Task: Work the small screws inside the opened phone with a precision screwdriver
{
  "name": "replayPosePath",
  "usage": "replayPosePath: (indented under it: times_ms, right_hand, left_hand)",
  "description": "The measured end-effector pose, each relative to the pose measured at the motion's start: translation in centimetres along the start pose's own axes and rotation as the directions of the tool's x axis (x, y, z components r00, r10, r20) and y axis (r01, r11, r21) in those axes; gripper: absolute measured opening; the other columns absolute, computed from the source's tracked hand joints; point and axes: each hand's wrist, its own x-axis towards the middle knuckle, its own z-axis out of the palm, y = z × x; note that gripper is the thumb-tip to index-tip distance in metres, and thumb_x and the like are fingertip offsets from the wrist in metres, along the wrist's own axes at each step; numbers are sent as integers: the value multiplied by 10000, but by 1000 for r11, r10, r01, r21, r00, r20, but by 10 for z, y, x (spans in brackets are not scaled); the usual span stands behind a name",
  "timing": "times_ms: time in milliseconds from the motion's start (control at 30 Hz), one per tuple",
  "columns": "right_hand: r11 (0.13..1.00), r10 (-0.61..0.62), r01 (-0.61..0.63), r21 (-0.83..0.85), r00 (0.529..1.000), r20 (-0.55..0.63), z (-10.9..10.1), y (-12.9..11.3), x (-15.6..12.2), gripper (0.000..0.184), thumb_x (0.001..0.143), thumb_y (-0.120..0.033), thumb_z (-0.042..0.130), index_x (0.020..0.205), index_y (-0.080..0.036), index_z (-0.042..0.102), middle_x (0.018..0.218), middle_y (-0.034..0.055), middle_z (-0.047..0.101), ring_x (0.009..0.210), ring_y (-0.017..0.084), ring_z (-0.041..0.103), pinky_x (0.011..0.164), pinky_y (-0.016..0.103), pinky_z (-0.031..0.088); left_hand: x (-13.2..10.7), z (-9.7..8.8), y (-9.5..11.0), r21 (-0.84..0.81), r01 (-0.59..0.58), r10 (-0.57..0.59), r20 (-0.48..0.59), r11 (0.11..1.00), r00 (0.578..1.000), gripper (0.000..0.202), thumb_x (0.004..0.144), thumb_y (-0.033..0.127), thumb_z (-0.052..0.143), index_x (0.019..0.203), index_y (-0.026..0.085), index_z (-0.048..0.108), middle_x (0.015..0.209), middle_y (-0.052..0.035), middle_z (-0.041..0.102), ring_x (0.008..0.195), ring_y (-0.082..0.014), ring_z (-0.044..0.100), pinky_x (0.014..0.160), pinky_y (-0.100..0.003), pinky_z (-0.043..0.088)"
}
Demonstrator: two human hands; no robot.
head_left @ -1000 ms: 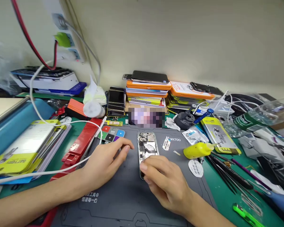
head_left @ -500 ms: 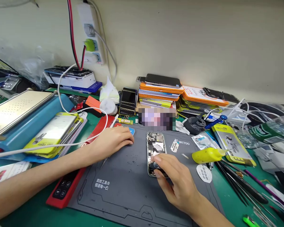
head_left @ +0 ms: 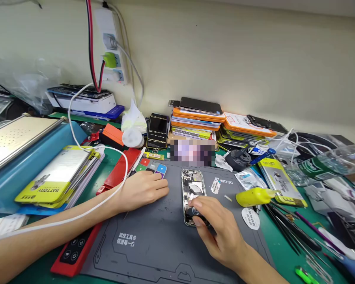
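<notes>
An opened smartphone [head_left: 194, 183] with bare inner parts lies on the grey work mat [head_left: 154, 252]. Over its lower half is my right hand [head_left: 220, 227], thumb and fingers curved around a dark round piece [head_left: 195, 212] with a pale ring. Whether that piece is a tool's top or part of the phone, I cannot tell. To the left, my left hand [head_left: 144, 191] rests palm down on the mat, fingers stretched out and holding nothing visible. Its fingers lie against a box with coloured squares [head_left: 144, 162], which they partly cover.
A yellow bottle [head_left: 253, 196], a round white sticker [head_left: 251, 218] and several tweezers [head_left: 284, 228] lie at the right. A red device [head_left: 73, 252] borders the mat's left side. The white cable [head_left: 106, 199] crosses my left forearm. Stacked boxes [head_left: 195, 118] stand along the wall.
The view has shifted slightly. My left hand has come nearer, uncovering more of the coloured box. My right hand stays over the phone's lower half, with the dark piece still between its fingers.
</notes>
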Motion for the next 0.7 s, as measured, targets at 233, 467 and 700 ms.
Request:
replayPosePath:
  times_ms: [233,467,700]
  right_hand:
    - [1000,-16,16,-11,1000,16,0,0,0,750,928,62,549,1622,-212,468,1159,116,783,1076,246,738,897,399,672]
    - [1000,2,-2,-4,999,35,-1,-1,0,685,957,30,548,1595,-211,495,1118,107,794,1000,249,736,849,403,667]
    - [998,50,-51,48,999,11,1,1,-2,705,966,11,580,1612,-261,501,1109,94,810,947,251,762,801,401,673]
  left_hand:
    - [5,4,3,-182,168,-176,-28,969,984,190,1116,186,542,1010,183,699,999,-68,734,862,-233,636,696,-327,448]
    - [9,-31,40,-590,422,-476,71,689,877,294,1212,351,277,1024,245,477,870,30,593,729,-146,572,651,-230,495]
    - [14,-36,75,-899,430,-385,427,-82,818,436,1171,542,413,858,238,425,695,82,423,599,-120,303,562,-230,317]
